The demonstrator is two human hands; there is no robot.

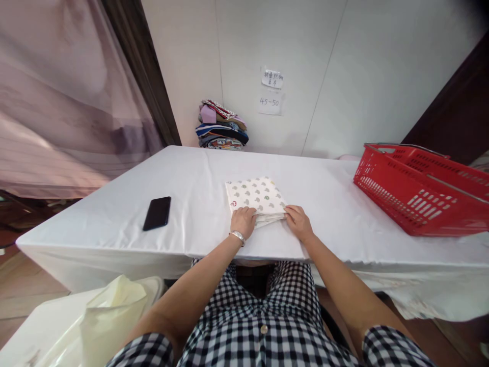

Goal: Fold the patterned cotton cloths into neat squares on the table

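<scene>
A folded white cloth [255, 195] printed with small grey and red motifs lies in the middle of the white-covered table [191, 173]. My left hand [243, 221] grips its near left edge; a silver bracelet circles that wrist. My right hand [298, 221] pinches the near right corner of the same cloth. Both hands rest on the tabletop at the cloth's front edge, with the layered folds showing between them.
A black phone [157, 213] lies flat on the table's left part. A red plastic basket [422, 187] stands at the right end. A stack of folded colourful fabrics [221, 126] sits against the far wall. A pale bag [110, 316] sits low at my left.
</scene>
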